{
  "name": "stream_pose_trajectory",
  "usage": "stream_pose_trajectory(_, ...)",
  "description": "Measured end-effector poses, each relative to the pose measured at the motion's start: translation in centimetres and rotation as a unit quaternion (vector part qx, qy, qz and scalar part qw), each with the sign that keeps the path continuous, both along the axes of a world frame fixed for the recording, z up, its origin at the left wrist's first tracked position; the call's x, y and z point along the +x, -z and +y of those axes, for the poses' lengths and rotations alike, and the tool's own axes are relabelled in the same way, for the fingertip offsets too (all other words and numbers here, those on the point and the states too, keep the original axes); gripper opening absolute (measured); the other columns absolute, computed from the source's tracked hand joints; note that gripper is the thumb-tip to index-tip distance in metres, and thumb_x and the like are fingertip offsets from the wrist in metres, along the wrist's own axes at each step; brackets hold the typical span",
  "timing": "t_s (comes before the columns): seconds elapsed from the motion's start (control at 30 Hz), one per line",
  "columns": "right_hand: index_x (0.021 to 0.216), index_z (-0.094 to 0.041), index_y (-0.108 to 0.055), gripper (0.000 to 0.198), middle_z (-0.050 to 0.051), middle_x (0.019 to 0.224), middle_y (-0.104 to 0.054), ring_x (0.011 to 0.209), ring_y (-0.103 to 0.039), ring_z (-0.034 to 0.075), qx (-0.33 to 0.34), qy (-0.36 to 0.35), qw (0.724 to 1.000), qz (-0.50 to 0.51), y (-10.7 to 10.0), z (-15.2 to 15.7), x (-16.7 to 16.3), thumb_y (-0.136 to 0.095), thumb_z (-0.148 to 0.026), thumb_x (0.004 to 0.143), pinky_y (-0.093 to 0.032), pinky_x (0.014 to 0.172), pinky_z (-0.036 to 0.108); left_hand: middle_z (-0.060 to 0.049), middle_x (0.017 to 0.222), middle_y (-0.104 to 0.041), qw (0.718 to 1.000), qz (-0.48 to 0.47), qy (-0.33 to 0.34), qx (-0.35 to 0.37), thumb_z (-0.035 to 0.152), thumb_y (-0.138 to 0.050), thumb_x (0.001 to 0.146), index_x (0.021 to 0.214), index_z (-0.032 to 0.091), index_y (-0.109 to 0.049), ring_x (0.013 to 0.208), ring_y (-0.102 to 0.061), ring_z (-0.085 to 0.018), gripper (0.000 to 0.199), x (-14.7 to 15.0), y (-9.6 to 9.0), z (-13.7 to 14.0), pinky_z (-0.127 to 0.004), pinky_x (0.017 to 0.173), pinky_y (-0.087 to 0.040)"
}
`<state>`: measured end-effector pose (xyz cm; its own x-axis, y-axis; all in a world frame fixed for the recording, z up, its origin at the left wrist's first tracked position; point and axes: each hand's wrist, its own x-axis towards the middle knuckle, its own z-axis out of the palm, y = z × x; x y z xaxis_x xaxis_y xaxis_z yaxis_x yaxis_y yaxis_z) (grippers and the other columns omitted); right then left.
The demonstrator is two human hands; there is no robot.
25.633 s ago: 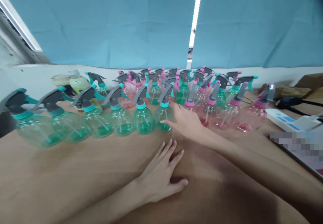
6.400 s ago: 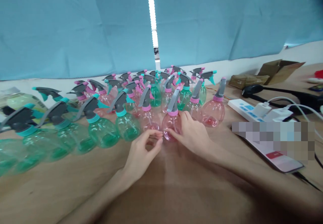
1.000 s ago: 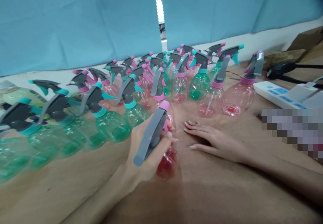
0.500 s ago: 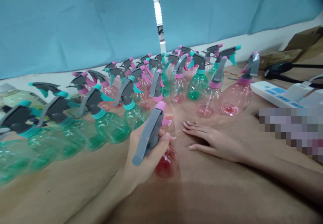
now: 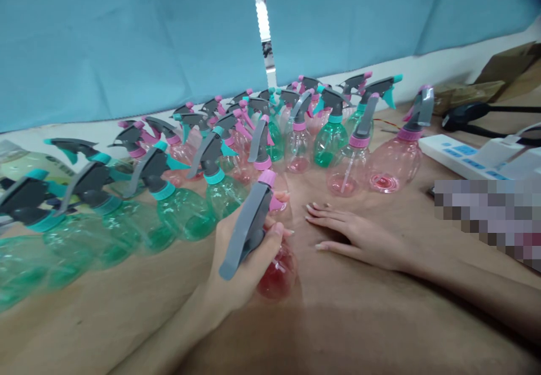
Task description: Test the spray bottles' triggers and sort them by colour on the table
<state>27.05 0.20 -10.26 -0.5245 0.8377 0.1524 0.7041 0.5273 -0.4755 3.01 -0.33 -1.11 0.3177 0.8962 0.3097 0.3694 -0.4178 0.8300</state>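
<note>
My left hand [image 5: 243, 256] is wrapped round the neck of a pink spray bottle [image 5: 276, 276] with a grey and pink trigger head. That bottle's lower body shows below my fingers, near the table surface; whether it rests there I cannot tell. Flat on the brown table [image 5: 338, 318] to its right lies my right hand [image 5: 353, 231], fingers stretched out and holding nothing. Just beyond the held bottle stands another pink spray bottle [image 5: 262, 163]. A green spray bottle [image 5: 186, 211] and several more like it form a row on the left.
Many pink and green spray bottles crowd the back of the table, among them a clear pink one [image 5: 395, 163] at the right. A white power strip [image 5: 460, 158] with plugs lies at the right, near cardboard [image 5: 502, 76]. A blue cloth [image 5: 127, 42] hangs behind.
Hardly anything differs. The view has shifted very slightly; my left hand keeps its grip on the pink spray bottle and my right hand stays flat on the table.
</note>
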Motion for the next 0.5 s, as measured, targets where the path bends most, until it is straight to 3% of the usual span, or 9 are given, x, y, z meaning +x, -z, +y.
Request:
stream_pose_trajectory(0.17,0.145,-0.022,-0.037,0.063,0.006,0.15,-0.037,0.141,-0.029,0.024,0.001,0.002,1.0,0.015,0.06,-0.02,0.03,-0.048,-0.054,0.092,-0.026,0.115,0.047,-0.001,0.073,-0.071,1.0,-0.007,-0.007,-0.007,0.03,-0.053,0.082,0.076,0.02,-0.061,0.075,-0.07,-0.02,0.014,0.09,-0.05,0.03,-0.033,0.074,-0.053)
stream_pose_trajectory(0.5,0.145,-0.026,-0.037,0.06,0.005,0.149,-0.039,0.14,-0.031,0.025,0.012,0.0,1.0,0.021,0.05,-0.03,0.01,-0.05,-0.052,0.092,-0.028,0.114,0.048,-0.001,0.071,-0.068,1.0,-0.013,-0.004,-0.017,0.03,-0.054,0.082,0.072,0.021,-0.061,0.07,-0.069,-0.019,0.015,0.16,-0.15,-0.12,-0.034,0.072,-0.055)
